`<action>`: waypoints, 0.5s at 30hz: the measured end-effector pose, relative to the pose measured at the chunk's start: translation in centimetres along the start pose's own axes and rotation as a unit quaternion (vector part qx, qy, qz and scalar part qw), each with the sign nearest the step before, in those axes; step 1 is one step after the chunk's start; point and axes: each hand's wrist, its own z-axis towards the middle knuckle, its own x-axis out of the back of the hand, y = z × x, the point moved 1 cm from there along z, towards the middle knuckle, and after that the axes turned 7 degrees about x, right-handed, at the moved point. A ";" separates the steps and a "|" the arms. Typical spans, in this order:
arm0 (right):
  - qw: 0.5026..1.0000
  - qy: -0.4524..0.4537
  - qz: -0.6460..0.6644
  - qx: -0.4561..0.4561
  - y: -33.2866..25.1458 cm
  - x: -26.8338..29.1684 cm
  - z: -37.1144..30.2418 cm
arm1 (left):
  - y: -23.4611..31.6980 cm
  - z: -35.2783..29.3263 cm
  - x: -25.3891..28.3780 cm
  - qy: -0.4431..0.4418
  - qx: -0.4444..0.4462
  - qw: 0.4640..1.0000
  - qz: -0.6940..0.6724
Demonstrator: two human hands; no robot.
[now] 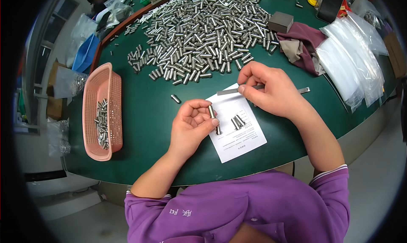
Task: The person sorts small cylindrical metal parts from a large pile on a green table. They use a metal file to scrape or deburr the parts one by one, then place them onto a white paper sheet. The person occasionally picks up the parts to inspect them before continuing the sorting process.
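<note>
Between the thumb and fingers of my left hand (191, 126) is a shiny metal pin (211, 111), held upright above a printed white sheet (237, 145). My right hand (273, 90) grips a flat grey file-like bar (228, 91). The bar's narrow shiny end sticks out past the wrist side, and its blunt end points left over the top of the sheet, apart from the pin. Several metal pins (238, 122) lie together on the sheet between my hands. A lone pin (175, 98) rests on the green table beyond my left hand.
A large heap of metal pins (203, 35) covers the table's far middle. At left stands a pink perforated basket (87, 132) with pins inside. A dark grey block (280, 21), a maroon cloth (306, 41) and clear plastic bags (349, 64) lie at right.
</note>
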 end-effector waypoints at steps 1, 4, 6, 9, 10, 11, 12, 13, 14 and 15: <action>1.000 -0.006 0.002 -0.001 0.0 -0.1 -0.1 | -0.1 0.0 -0.1 0.000 0.002 1.000 -0.006; 1.000 -0.007 0.011 0.007 0.0 -0.8 -0.1 | 0.2 0.1 0.1 0.004 0.015 1.000 -0.016; 1.000 -0.007 0.011 0.013 0.1 -1.2 0.0 | 0.4 0.1 0.2 0.006 0.021 1.000 -0.022; 1.000 -0.017 0.008 0.013 0.1 -1.5 0.1 | 0.4 0.1 0.2 0.008 0.024 0.999 -0.032; 1.000 -0.023 0.013 0.009 0.0 -1.6 0.0 | 0.3 0.1 0.2 0.009 0.026 0.999 -0.035; 0.999 -0.028 0.017 0.005 0.0 -1.6 0.0 | 0.2 0.1 0.1 0.010 0.029 0.999 -0.037; 0.999 -0.032 0.017 0.004 0.0 -1.6 -0.1 | 0.2 0.1 0.1 0.010 0.033 0.999 -0.039; 0.999 -0.035 0.018 0.004 -0.1 -1.6 -0.1 | 0.2 0.1 0.1 0.011 0.036 0.998 -0.041; 0.999 -0.038 0.018 0.003 -0.1 -1.6 -0.2 | 0.1 0.1 0.1 0.012 0.040 0.998 -0.043; 0.999 -0.042 0.011 0.003 -0.2 -1.7 -0.2 | 0.1 0.1 0.1 0.012 0.041 0.998 -0.040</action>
